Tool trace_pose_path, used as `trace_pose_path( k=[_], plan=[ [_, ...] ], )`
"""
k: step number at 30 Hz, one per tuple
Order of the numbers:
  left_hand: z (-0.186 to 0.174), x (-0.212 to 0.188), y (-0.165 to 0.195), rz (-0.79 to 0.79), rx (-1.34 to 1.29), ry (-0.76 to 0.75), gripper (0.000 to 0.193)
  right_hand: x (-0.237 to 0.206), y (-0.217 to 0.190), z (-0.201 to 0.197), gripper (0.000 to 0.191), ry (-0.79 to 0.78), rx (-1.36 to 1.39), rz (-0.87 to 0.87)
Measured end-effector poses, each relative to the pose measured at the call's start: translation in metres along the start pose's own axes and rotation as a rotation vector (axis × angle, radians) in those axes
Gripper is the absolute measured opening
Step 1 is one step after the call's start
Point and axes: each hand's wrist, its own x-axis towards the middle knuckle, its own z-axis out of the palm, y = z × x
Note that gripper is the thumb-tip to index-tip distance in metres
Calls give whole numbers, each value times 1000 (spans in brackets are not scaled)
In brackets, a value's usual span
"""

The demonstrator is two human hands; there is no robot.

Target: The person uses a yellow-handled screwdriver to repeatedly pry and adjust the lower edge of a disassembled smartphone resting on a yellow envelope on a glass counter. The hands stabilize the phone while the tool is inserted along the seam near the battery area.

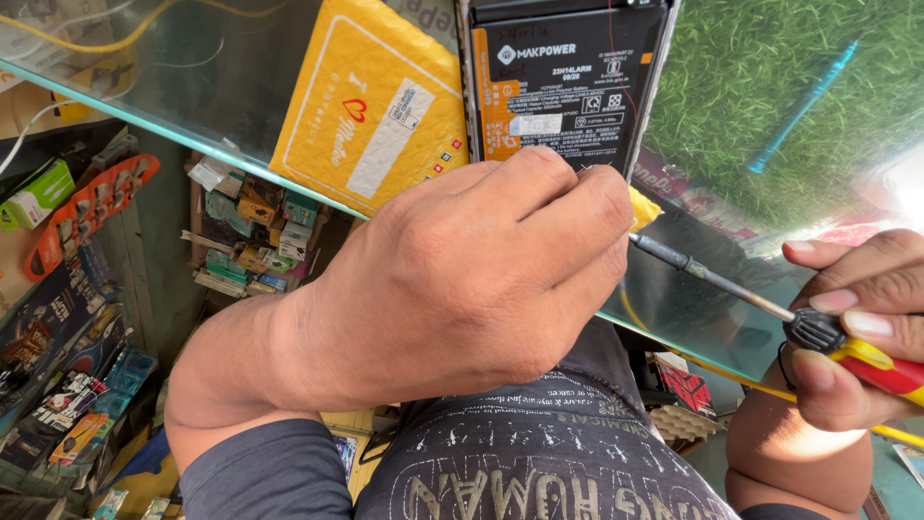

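The iron point(770, 306), stiff, light and probably hot at the tip, is best held by its red-yellow grip, where the right hand point(857, 318) pinches it; the left hand point(481, 279), fisted, presses the opened phone point(563, 82) on the glass point(192, 87)

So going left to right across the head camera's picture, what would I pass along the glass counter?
Yellow padded envelope → opened phone with a black battery → left hand → soldering iron's metal tip → right hand, gripping the red-and-yellow handle.
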Motion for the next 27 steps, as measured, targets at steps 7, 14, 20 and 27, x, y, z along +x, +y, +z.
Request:
trace_pose_path(
  k=[7, 14, 20, 27],
  plan=[
    [0, 1, 0, -6, -8, -3, 20, 9, -1, -6, 48, -104, -51, -41],
    [-1, 1, 0, -7, -9, -14, 18, 0, 3, -10, 47, -48, 3, -26],
    [-1, -1, 1, 21, 30, -16, 20, -21, 11, 2, 43, 320, 200, 23],
    [0, -1, 1, 18, 41, -25, 20, -19, 7, 4, 46, 271, 184, 76]
  ],
)
